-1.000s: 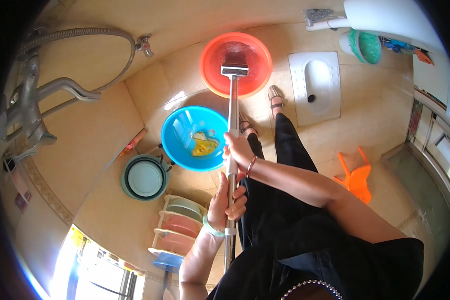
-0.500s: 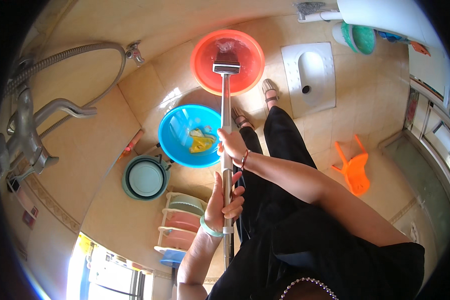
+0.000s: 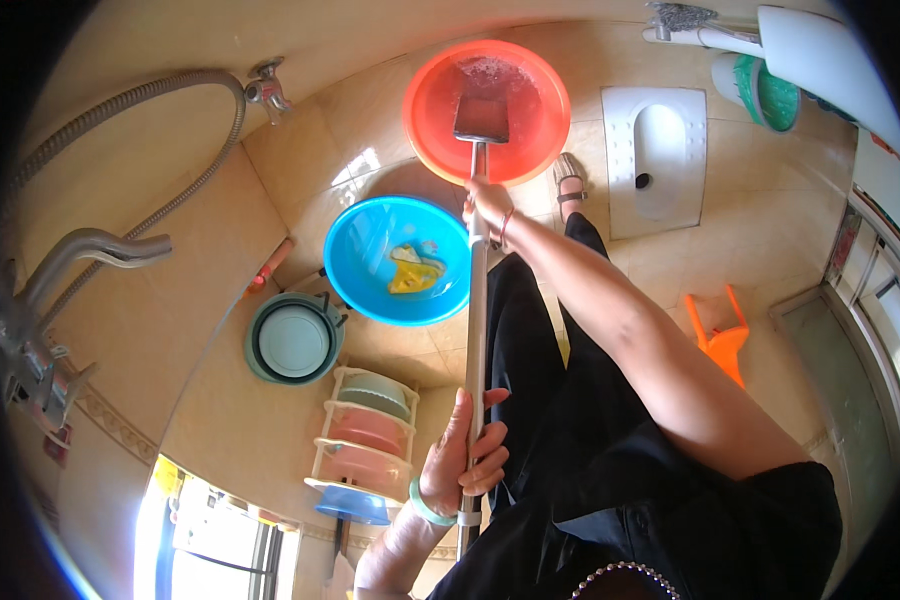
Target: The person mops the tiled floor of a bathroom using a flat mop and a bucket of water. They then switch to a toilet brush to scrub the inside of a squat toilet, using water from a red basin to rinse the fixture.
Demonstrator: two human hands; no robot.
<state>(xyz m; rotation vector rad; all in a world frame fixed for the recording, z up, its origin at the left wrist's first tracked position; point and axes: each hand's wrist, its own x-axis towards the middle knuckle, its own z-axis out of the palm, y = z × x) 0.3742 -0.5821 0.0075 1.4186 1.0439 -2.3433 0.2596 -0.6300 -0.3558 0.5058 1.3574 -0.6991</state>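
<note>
Since the earlier frame, we see the mop head [image 3: 482, 118] deeper in the orange basin [image 3: 432, 110]. Right hand [image 3: 488, 205] and left hand [image 3: 460, 462] are both wrapped around the metal mop pole [image 3: 476, 330]. Blue basin [image 3: 370, 250] sits adjacent on the tiled floor [image 3: 760, 235].

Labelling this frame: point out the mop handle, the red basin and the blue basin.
mop handle [image 3: 477, 330]: head view, middle of the metal pole between the two hands.
red basin [image 3: 425, 110]: head view, bare inner wall at its left.
blue basin [image 3: 365, 240]: head view, bare inner wall, left of the yellow cloth.
</note>
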